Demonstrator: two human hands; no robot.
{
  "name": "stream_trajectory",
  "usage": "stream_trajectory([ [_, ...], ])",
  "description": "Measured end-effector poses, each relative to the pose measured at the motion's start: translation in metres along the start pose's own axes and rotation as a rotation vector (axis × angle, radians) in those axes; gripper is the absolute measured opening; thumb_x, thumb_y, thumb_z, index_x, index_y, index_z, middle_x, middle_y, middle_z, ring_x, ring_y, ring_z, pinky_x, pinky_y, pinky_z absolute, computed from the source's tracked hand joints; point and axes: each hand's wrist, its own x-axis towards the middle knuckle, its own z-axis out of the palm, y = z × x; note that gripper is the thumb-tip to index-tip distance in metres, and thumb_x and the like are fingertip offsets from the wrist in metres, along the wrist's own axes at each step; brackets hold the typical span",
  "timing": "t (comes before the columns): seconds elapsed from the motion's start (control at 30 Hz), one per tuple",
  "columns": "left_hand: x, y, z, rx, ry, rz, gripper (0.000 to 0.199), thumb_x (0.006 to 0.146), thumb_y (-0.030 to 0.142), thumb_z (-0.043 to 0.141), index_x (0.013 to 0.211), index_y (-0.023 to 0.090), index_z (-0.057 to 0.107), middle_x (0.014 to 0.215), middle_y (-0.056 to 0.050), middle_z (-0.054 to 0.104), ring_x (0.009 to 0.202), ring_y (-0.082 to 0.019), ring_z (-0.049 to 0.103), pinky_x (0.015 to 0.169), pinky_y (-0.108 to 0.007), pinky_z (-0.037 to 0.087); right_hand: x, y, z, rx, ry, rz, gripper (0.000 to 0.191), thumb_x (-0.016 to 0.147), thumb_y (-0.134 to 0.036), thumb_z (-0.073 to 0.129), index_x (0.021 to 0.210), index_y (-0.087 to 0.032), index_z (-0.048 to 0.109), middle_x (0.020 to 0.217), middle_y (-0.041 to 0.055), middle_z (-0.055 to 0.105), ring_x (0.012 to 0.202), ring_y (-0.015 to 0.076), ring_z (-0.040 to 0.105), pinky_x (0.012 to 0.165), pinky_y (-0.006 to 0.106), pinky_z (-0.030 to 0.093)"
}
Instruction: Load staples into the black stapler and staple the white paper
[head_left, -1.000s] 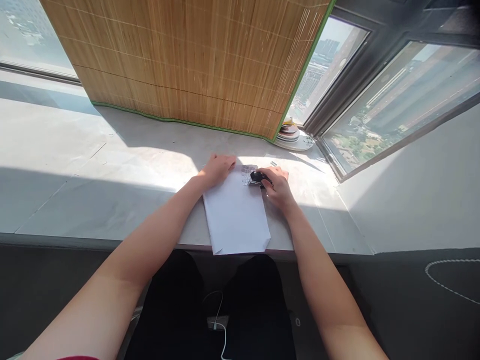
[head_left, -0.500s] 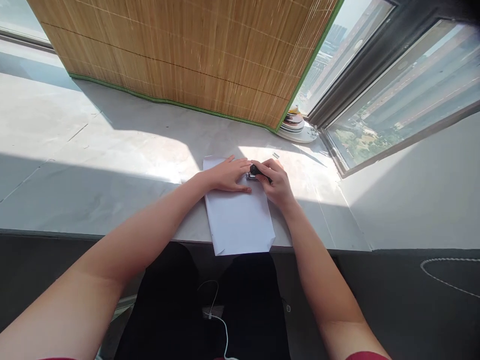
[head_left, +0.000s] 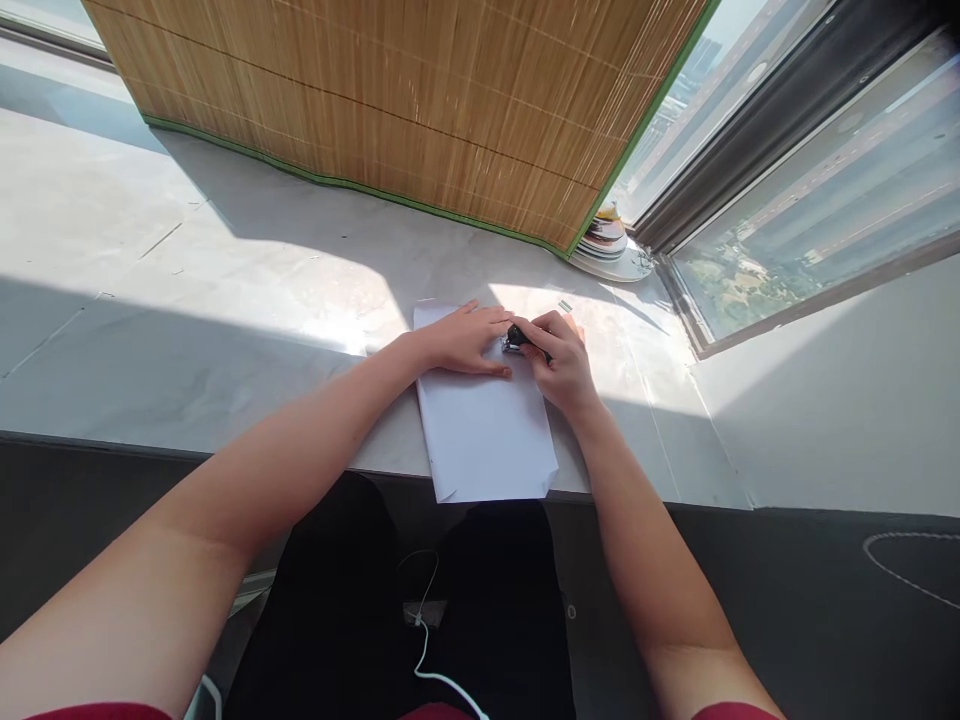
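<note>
White paper (head_left: 491, 440) lies on the pale counter, its near end reaching over the front edge and its near corners creased. My left hand (head_left: 469, 340) rests flat on the far part of the paper, fingers stretched out and pointing right. My right hand (head_left: 561, 362) is wrapped round a black and silver stapler (head_left: 516, 338), whose front end sits over the paper by my left fingertips. Whether the paper lies between the stapler's jaws I cannot tell. A small strip of staples (head_left: 565, 306) lies just beyond my right hand.
The counter (head_left: 285, 290) runs along the window. A bamboo blind (head_left: 375, 100) hangs down to it at the back. Stacked plates (head_left: 609, 250) stand in the far right corner beside the window frame (head_left: 750, 120). A white cable (head_left: 442, 675) lies over my lap.
The whole view has shifted slightly, so hands and paper appear a little higher and to the right. Both hands keep their places on the paper and stapler.
</note>
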Motion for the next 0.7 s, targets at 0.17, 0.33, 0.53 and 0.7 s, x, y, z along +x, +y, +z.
stream_trajectory([
  [0.17,0.0,-0.001,0.001,0.002,0.008,-0.008,0.063,0.096,0.068,0.072,0.142,0.025,0.072,0.169,-0.014,0.055,0.159,-0.036,0.045,0.133,-0.059,0.025,0.001,-0.006,-0.001,-0.14,-0.023,0.004,0.056,0.101,-0.017,0.057,0.149,-0.043,0.071,0.111,0.0061,0.066,0.106,0.0276,0.059,0.098,0.052,0.049],
  [0.33,0.002,0.0,0.001,-0.005,0.014,-0.014,0.064,0.094,0.068,0.073,0.141,0.024,0.073,0.168,-0.014,0.056,0.157,-0.037,0.047,0.133,-0.06,0.025,0.001,-0.01,0.0,-0.215,-0.039,0.012,0.053,0.103,-0.019,0.056,0.148,-0.042,0.071,0.109,0.0067,0.064,0.103,0.028,0.056,0.095,0.05,0.046],
  [0.53,0.001,-0.002,0.003,-0.003,-0.013,-0.03,0.071,0.096,0.068,0.069,0.154,0.027,0.064,0.173,-0.013,0.05,0.16,-0.036,0.043,0.134,-0.061,0.022,0.0,-0.019,0.005,-0.307,-0.071,-0.032,0.059,0.097,-0.013,0.055,0.147,-0.041,0.07,0.11,0.0078,0.064,0.105,0.0294,0.051,0.097,0.05,0.04],
  [0.7,0.0,-0.002,0.0,0.015,-0.051,-0.046,0.077,0.098,0.069,0.066,0.161,0.025,0.058,0.178,-0.015,0.042,0.164,-0.037,0.038,0.136,-0.061,0.017,-0.001,-0.018,0.007,-0.336,-0.088,-0.047,0.056,0.1,-0.013,0.054,0.146,-0.041,0.07,0.116,0.0077,0.065,0.108,0.0296,0.051,0.098,0.049,0.036],
])
